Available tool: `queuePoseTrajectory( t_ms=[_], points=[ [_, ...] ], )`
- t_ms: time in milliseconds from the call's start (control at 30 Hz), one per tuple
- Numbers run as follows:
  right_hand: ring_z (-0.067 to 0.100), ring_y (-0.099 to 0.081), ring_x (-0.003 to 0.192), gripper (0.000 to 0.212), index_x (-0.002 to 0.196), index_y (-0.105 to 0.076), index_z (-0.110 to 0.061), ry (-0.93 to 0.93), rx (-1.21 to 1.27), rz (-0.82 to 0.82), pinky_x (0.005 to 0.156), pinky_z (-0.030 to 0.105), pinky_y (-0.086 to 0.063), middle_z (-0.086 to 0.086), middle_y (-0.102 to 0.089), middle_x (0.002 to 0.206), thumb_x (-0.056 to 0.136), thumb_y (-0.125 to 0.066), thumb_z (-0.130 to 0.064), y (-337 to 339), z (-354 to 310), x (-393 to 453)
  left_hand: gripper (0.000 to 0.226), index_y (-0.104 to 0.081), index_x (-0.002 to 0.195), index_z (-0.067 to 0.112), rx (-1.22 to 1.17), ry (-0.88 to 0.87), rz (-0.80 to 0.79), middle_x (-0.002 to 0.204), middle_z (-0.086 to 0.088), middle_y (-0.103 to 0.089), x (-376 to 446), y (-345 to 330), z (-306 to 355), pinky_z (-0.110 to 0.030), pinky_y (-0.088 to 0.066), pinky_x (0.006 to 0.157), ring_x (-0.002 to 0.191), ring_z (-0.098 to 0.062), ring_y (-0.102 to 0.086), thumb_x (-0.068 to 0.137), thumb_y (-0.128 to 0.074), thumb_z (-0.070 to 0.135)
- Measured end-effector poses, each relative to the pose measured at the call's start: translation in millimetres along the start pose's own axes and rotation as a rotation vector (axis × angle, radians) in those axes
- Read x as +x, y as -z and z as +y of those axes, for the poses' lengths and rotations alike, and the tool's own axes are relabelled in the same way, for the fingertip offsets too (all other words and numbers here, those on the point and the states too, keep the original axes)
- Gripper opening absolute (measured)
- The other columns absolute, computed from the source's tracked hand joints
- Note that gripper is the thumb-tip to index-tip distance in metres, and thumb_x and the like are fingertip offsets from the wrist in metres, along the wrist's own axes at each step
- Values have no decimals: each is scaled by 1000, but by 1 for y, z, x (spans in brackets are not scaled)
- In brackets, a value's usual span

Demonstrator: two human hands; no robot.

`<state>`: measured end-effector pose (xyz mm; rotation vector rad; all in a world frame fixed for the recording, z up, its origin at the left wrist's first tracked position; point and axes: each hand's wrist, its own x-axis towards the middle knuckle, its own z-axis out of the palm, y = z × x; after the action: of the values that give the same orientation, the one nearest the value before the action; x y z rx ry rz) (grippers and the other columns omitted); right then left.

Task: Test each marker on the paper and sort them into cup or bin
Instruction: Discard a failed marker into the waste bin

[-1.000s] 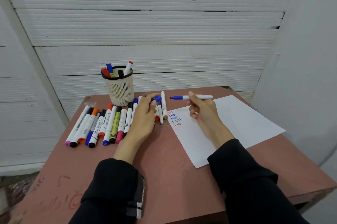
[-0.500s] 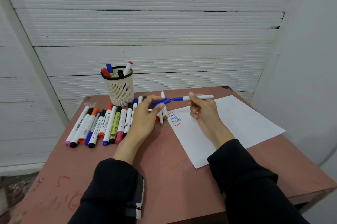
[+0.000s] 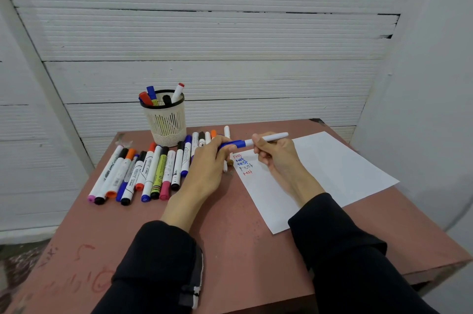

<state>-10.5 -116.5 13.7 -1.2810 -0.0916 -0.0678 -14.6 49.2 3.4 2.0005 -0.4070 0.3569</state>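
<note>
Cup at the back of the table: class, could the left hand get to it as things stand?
Probably yes. The cup stands just beyond the left hand with nothing upright between them, only markers lying flat. But that hand now holds the blue cap.

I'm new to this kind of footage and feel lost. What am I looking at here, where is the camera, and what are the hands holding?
There is no machine: a person in black sleeves works with bare hands, filmed by a camera worn on the head, looking down. On the reddish table lie a row of markers, a white mesh cup holding a few more, and a sheet of paper with the word "test" written several times in red, blue and grey. The right hand holds a blue marker by its white barrel, while the left hand grips the blue cap at its end. No bin is in view.
</note>
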Motion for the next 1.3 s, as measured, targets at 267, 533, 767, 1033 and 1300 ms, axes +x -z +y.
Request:
queuePoseTrajectory(
  t_ms=[267,533,767,1033,1300],
  points=[
    [9,-41,49,13,90,-64,-4,-37,106,60,43,19,-30,3,-51,62,93,-62,-16,-1,-2,3,10,-53,102,24,-43,-25,12,79,0,-58,1,2,4,-12,-43,57,68,-3,-58,101,-46,17],
    [12,-43,52,18,93,-65,-10,104,-210,106,49,22,-36,2,-60,65,100,-49,-13,2,6,3,14,-54,102,25,31,0,128,96,13,-56,6,19,-12,1,-33,72,88,13,-49,98,-50,13],
    [11,-46,60,14,92,-60,-15,242,-511,152,56,23,-40,2,-61,77,100,-51,-23,0,8,2,17,-57,112,20,184,-22,39,104,3,-56,5,11,-11,-15,-39,77,89,-4,-50,99,-47,14],
    [12,-46,66,15,92,-56,-12,393,-639,313,55,13,-37,9,-59,81,101,-46,-17,61,-40,-28,18,-57,112,25,196,-98,7,109,9,-56,5,-62,38,-27,-39,86,105,-15,-49,99,-48,18],
    [10,-43,61,16,90,-55,-11,407,-862,722,51,14,-33,0,-53,76,100,-42,-10,216,-108,-97,32,-50,131,19,238,-229,-205,132,-1,-50,-6,-221,136,-37,-41,94,117,-21,-44,99,-44,18]
  ],
)
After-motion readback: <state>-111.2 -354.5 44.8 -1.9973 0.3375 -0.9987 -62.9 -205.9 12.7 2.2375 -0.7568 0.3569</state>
